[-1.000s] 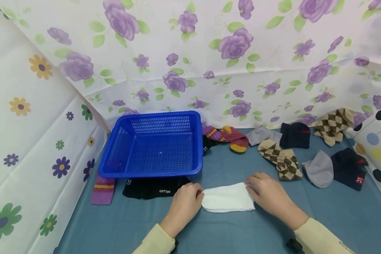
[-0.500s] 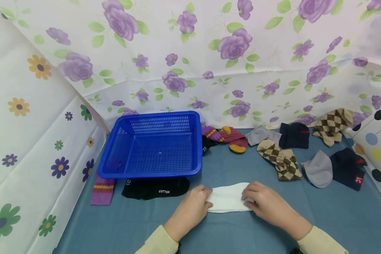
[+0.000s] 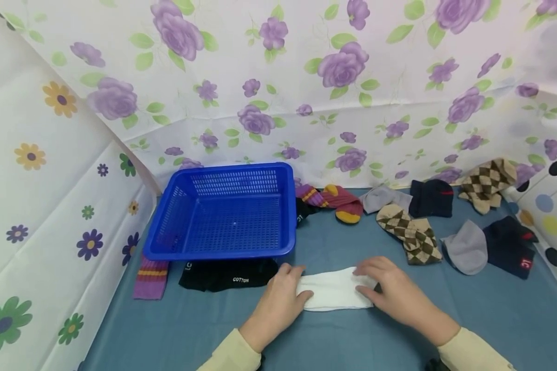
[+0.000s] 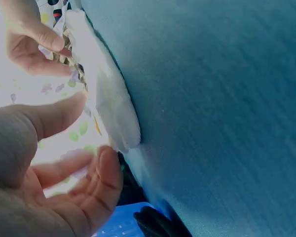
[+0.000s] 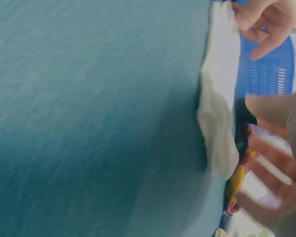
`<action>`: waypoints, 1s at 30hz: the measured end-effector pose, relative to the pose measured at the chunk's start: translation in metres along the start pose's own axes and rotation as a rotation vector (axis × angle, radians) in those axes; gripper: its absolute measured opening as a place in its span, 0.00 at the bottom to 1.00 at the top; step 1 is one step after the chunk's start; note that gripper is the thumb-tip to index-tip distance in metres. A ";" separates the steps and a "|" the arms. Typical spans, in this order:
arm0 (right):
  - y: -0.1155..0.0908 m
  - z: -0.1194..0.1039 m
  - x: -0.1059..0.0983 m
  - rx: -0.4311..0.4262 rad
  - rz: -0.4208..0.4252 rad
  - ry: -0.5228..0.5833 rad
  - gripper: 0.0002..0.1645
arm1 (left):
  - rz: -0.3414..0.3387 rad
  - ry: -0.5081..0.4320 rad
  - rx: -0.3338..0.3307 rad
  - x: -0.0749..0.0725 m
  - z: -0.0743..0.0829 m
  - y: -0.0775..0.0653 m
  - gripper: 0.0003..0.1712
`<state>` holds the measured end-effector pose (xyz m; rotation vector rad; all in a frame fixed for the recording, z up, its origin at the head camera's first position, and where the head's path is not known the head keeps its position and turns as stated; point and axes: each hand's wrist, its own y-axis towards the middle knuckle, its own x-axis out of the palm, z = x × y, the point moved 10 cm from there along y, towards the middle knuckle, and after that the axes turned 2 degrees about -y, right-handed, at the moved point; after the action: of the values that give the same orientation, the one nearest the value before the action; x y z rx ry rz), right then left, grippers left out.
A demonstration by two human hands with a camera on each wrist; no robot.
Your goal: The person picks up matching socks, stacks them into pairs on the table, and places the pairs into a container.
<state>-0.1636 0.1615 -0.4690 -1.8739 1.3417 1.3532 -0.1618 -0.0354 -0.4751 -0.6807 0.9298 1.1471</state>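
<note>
A white sock (image 3: 332, 291) lies flat and folded on the blue cloth, between my two hands. My left hand (image 3: 277, 304) is at its left end, thumb and fingers spread apart and loosely bent. At the right end is my right hand (image 3: 396, 292), its fingers parted from the thumb over the sock's edge. In the left wrist view a gap shows between the left thumb and fingers, and the white sock (image 4: 113, 103) lies just beyond them. The right wrist view shows the right hand's spread fingers (image 5: 274, 165) beside the sock, gripping nothing.
A blue plastic basket (image 3: 234, 232) stands at the back left. Black socks (image 3: 227, 275) and a purple striped sock (image 3: 150, 281) lie partly under it. Maroon (image 3: 345, 203), checkered (image 3: 410, 234), grey (image 3: 466, 248) and navy socks (image 3: 508, 247) lie to the right.
Both hands have loosened from the white sock and spread their fingers. The left hand moved slightly right along its end, then a little back. The basket and other socks stayed put.
</note>
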 end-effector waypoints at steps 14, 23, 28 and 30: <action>-0.002 0.039 0.010 0.342 -0.092 -0.066 0.36 | -0.080 0.040 -0.104 0.012 -0.009 0.008 0.28; 0.000 0.042 0.016 0.361 -0.149 -0.048 0.34 | -0.064 0.071 -0.064 0.011 -0.004 0.010 0.21; 0.002 0.040 0.019 0.351 -0.159 -0.024 0.27 | -0.053 0.075 -0.063 0.011 -0.004 0.011 0.15; 0.002 0.038 0.020 0.340 -0.152 0.002 0.23 | -0.042 0.080 -0.055 0.010 -0.004 0.011 0.14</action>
<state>-0.1820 0.1823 -0.5021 -1.7061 1.3067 0.9782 -0.1720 -0.0308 -0.4861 -0.7918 0.9497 1.1177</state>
